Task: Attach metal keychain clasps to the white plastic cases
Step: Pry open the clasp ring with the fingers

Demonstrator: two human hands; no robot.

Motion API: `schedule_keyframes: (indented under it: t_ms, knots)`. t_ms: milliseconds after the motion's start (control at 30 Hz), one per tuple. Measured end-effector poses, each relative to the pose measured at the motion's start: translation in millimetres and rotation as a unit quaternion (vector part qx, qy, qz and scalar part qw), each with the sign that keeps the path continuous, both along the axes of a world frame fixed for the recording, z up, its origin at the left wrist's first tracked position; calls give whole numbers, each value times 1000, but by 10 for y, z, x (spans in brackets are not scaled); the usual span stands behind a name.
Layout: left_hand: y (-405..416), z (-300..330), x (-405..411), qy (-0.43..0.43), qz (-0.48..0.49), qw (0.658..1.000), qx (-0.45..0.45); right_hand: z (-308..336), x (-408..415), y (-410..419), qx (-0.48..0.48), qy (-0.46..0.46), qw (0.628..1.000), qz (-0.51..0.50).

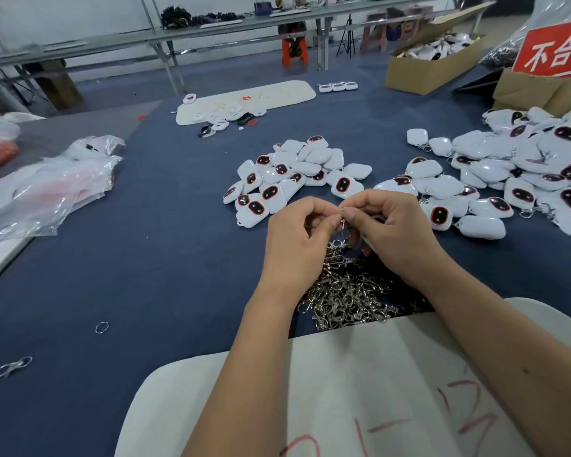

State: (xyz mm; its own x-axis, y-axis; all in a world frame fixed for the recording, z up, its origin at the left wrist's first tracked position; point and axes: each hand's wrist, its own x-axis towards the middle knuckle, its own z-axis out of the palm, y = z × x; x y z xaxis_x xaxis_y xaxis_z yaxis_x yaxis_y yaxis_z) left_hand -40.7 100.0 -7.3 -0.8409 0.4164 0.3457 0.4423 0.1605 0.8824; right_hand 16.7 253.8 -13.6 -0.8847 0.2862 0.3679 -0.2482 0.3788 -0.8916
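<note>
Both hands, left hand [297,239] and right hand [389,225], pinch one small metal clasp [343,222] above the clasp heap [346,291]; light, stiff, probably slippery, best gripped by its ring.

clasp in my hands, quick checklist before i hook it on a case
1. Clasp pinched by left hand and right hand: ok.
2. Clasp opened: cannot tell, fingers hide it.
3. Case in hand: not ok, none held.
4. Bare cases just beyond the hands: ok.
5. Spare clasps piled under the wrists: ok.
6. Finished pile apart at right: ok.
</note>
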Motion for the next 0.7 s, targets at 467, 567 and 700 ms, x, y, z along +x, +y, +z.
schedule_keyframes:
  t_ms: [467, 567, 700]
  knots:
    - [24, -31, -5, 19, 1, 1000, -9, 19, -2, -8, -30, -14, 999, 12]
    - [44, -44, 7, 42, 12, 999, -15, 26, 5, -6, -32, -16, 999, 17]
    - [53, -72, -2, 74, 26, 996, -29, 30, 4, -21, -17, -22, 1000, 7]
